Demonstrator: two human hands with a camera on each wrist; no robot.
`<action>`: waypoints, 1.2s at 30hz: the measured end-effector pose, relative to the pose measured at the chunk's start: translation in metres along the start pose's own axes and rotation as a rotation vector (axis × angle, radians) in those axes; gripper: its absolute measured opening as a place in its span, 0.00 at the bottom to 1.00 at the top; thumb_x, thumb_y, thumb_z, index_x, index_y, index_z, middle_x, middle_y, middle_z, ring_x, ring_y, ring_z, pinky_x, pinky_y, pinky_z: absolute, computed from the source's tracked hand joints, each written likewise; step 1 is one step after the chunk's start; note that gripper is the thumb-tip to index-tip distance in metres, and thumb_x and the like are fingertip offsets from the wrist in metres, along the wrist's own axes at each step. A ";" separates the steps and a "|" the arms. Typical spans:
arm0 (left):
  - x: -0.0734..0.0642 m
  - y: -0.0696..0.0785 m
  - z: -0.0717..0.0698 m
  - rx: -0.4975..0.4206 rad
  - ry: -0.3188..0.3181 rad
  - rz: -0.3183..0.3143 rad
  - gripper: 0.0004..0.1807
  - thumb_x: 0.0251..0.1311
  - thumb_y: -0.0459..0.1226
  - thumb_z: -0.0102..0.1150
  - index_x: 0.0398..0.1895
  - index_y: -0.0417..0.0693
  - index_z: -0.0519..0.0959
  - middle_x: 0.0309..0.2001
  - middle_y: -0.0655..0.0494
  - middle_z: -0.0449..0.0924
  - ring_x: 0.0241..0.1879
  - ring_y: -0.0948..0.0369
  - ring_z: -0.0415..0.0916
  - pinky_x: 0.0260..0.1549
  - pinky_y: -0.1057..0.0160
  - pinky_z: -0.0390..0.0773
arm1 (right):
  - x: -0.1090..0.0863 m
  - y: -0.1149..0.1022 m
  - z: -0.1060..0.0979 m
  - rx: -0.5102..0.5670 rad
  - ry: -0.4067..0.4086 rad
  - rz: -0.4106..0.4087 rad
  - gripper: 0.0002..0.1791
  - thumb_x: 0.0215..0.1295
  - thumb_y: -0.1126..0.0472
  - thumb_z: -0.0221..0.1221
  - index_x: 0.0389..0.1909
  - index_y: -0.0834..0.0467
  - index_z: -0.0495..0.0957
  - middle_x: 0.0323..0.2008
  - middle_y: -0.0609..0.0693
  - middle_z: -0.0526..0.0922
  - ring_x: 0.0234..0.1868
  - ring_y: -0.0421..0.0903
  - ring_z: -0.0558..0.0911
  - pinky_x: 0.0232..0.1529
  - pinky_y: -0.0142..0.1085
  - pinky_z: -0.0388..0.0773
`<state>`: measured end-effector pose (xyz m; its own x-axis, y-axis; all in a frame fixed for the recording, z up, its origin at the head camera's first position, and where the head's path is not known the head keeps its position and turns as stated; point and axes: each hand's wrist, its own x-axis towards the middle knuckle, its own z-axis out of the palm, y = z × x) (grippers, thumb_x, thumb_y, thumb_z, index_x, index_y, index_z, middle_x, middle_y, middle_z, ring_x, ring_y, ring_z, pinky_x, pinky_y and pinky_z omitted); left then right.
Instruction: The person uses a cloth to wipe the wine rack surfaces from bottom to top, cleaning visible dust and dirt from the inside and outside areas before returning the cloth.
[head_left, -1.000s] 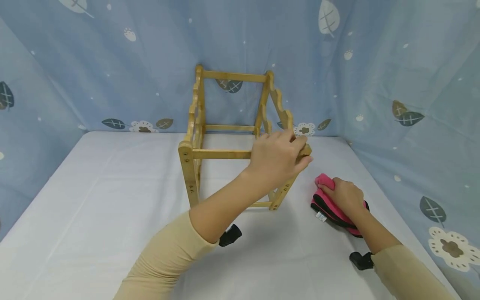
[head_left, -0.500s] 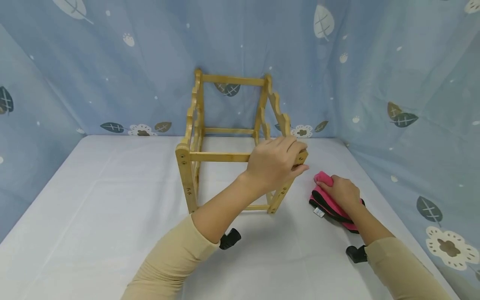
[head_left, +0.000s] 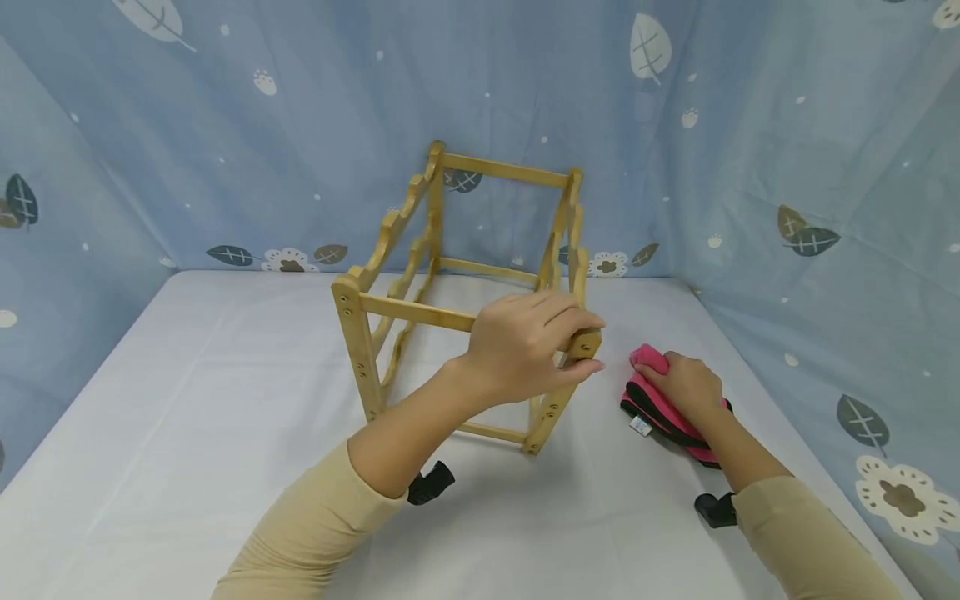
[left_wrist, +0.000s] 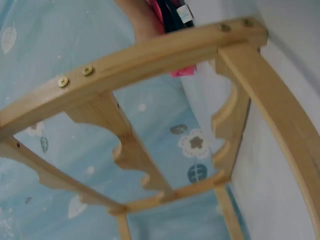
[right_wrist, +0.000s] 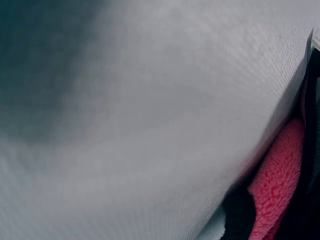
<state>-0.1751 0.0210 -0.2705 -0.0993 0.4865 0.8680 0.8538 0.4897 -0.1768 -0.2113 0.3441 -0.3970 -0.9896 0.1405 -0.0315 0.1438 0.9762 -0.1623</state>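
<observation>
A light wooden rack (head_left: 416, 313) with scalloped side rails stands on the white-covered table, turned at an angle. My left hand (head_left: 525, 348) grips its near right top corner, fingers over the top and thumb on the outer post. The left wrist view looks through the wooden frame (left_wrist: 145, 56). To the right, my right hand (head_left: 688, 388) holds a folded pink cloth (head_left: 654, 402) with black edging and a small white tag, low at the table. A fuzzy pink part of the cloth (right_wrist: 280, 175) shows in the right wrist view; the fingers are out of sight there.
Blue curtains (head_left: 300, 150) with leaf and flower prints hang behind and along both sides of the table (head_left: 187, 400). Black wrist-worn pieces show beside the left sleeve (head_left: 315, 521) and the right sleeve (head_left: 810, 537).
The rack has turned, its near right corner coming left and towards me with my left hand, its far end shifting right. My right hand and the cloth stay nearly in place.
</observation>
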 end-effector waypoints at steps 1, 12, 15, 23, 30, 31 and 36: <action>-0.002 -0.001 -0.002 -0.017 0.009 0.009 0.17 0.50 0.54 0.66 0.35 0.53 0.83 0.31 0.64 0.81 0.30 0.68 0.79 0.28 0.74 0.77 | 0.000 0.000 0.001 0.001 -0.002 -0.003 0.37 0.63 0.35 0.52 0.45 0.71 0.73 0.23 0.58 0.75 0.25 0.52 0.72 0.20 0.36 0.63; -0.013 -0.014 -0.015 -0.327 0.121 0.156 0.17 0.41 0.52 0.72 0.30 0.52 0.85 0.24 0.63 0.79 0.23 0.68 0.74 0.26 0.73 0.76 | 0.000 0.007 0.002 -0.005 -0.002 0.006 0.37 0.62 0.34 0.51 0.43 0.69 0.73 0.25 0.59 0.75 0.25 0.52 0.72 0.20 0.37 0.61; -0.014 -0.021 -0.017 -0.447 0.118 0.182 0.16 0.39 0.48 0.74 0.29 0.50 0.84 0.21 0.62 0.76 0.21 0.68 0.70 0.23 0.72 0.73 | 0.000 0.007 0.002 0.004 0.002 0.001 0.37 0.63 0.34 0.51 0.42 0.68 0.74 0.24 0.59 0.75 0.25 0.52 0.72 0.20 0.37 0.60; -0.027 -0.042 -0.031 -0.625 0.175 0.218 0.12 0.51 0.46 0.63 0.27 0.47 0.82 0.19 0.60 0.76 0.19 0.66 0.69 0.20 0.69 0.68 | 0.003 0.007 0.003 0.000 0.020 -0.014 0.36 0.62 0.33 0.50 0.37 0.67 0.74 0.22 0.57 0.74 0.24 0.51 0.71 0.19 0.36 0.60; -0.044 -0.060 -0.049 -0.670 0.241 0.201 0.12 0.54 0.43 0.63 0.29 0.42 0.81 0.24 0.57 0.77 0.24 0.64 0.71 0.26 0.65 0.69 | 0.004 0.007 0.001 0.018 0.000 -0.020 0.38 0.62 0.33 0.51 0.44 0.69 0.73 0.27 0.60 0.76 0.26 0.52 0.71 0.20 0.36 0.59; -0.047 -0.063 -0.051 -0.687 0.244 0.191 0.12 0.54 0.42 0.63 0.29 0.41 0.81 0.24 0.56 0.77 0.25 0.63 0.70 0.28 0.65 0.68 | 0.004 0.007 0.001 0.019 -0.004 -0.019 0.38 0.62 0.33 0.51 0.44 0.69 0.73 0.27 0.60 0.76 0.26 0.52 0.71 0.20 0.36 0.59; -0.067 -0.082 -0.061 -0.756 0.249 0.099 0.13 0.55 0.40 0.64 0.33 0.36 0.82 0.25 0.52 0.74 0.29 0.58 0.65 0.34 0.64 0.66 | 0.005 0.008 0.001 0.030 -0.028 -0.007 0.39 0.62 0.33 0.51 0.47 0.69 0.72 0.29 0.61 0.77 0.27 0.52 0.72 0.21 0.36 0.60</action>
<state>-0.2070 -0.0955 -0.2857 0.0360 0.2830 0.9584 0.9765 -0.2138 0.0265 -0.2148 0.3523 -0.3990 -0.9901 0.1282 -0.0575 0.1370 0.9718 -0.1921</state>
